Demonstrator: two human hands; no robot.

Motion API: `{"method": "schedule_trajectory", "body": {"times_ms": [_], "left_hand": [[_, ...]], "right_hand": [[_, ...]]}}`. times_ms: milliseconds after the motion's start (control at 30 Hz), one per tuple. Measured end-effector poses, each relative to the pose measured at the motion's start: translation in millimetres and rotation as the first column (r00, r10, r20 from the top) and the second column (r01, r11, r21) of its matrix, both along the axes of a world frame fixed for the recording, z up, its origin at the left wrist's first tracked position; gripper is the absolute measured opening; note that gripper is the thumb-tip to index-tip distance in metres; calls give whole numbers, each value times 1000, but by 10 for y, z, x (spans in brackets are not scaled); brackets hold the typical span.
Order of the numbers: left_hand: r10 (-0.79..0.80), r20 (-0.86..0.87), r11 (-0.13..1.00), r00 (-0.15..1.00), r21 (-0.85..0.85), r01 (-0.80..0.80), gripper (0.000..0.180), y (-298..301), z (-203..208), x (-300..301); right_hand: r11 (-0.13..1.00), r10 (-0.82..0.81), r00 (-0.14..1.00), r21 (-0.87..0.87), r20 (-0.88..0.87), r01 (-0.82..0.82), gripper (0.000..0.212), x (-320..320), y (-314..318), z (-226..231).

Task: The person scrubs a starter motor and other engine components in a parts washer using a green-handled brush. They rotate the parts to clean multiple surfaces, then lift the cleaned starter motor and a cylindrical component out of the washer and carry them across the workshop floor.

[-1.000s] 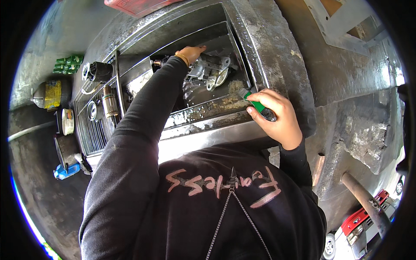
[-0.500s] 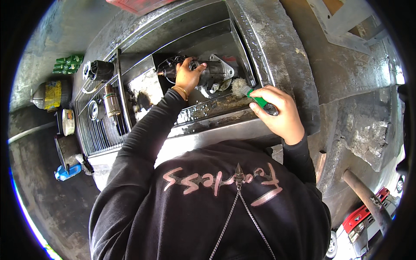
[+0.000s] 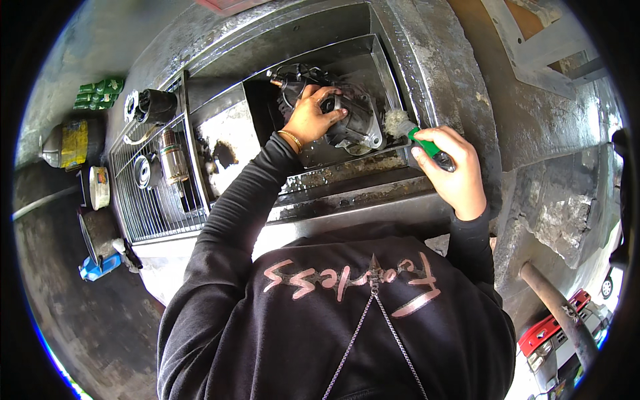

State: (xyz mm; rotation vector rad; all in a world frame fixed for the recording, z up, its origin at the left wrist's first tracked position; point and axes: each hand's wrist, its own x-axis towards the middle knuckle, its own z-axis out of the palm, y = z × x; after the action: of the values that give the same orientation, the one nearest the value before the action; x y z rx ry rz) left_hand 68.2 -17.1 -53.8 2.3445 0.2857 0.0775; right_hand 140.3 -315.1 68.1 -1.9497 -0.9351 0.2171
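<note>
Black-and-silver cylindrical metal motor with cast flange (image 3: 360,113), head view: under left hand (image 3: 312,119), inside dark rectangular metal basin (image 3: 327,30). Long axis slants; copper-coloured tip points up-left past left fingers, flange end down-right toward right hand (image 3: 457,167). Left hand: thumb and fingers clasp motor body. Right hand: wrapped round green-and-black-handled brush with pale bristles (image 3: 427,145); bristles just beside flange, contact unclear. Left of left hand, silver wire rack (image 3: 133,208) holds black cylindrical housing (image 3: 159,107), copper-and-steel armature (image 3: 172,160), round metal cap (image 3: 143,172).

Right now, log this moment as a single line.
left hand: holding metal part; right hand: gripping green-handled brush; bristles: beside metal part; place: metal basin
</note>
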Motion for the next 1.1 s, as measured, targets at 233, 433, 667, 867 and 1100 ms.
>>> {"method": "schedule_trajectory", "body": {"times_ms": [233,433,667,867,1100], "left_hand": [[-3,142,974,990,-222,35,41,281,-65,-247],[64,-44,809,997,-582,-78,58,472,-109,-668],[132,-133,975,982,197,-105,89,226,67,-802],[178,-212,799,961,601,-15,88,246,254,-791],[196,-148,763,969,645,-55,87,268,179,-843]], "right_hand": [[993,-30,999,-113,26,33,19,186,137,12],[983,109,990,-159,89,-94,17,371,573,-127],[857,216,973,-493,80,-150,23,717,1352,-504],[797,69,987,-603,146,33,34,782,1801,-1124],[811,-75,992,-573,104,121,44,707,1833,-1027]]}}
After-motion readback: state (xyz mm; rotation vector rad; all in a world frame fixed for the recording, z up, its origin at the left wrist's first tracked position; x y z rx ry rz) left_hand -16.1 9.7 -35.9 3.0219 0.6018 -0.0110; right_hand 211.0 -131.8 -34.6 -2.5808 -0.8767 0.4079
